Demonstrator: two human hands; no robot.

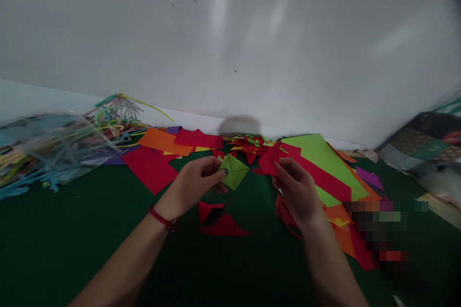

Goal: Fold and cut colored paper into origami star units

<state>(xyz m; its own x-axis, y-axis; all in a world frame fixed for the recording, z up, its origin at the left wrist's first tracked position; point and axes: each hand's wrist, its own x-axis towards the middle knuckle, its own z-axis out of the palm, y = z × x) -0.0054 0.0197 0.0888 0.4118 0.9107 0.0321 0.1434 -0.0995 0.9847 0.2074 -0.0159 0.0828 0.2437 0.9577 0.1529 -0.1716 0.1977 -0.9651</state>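
My left hand point(196, 180) pinches a small folded green paper piece point(234, 171) by its left corner, just above the dark green table point(72, 235). My right hand point(297, 191) grips a red paper piece point(269, 160) by its lower edge, a short way right of the green one. Two red paper scraps point(220, 220) lie on the table below and between my hands. A red string band point(163, 219) circles my left wrist.
Red and orange sheets point(169, 151) lie at the back left, and a green sheet crossed by a red strip point(324, 168) at the right. Small folded pieces point(250, 144) pile near the white wall. Bagged coloured strips point(54, 148) fill the left. Patterned boxes point(421, 146) sit far right.
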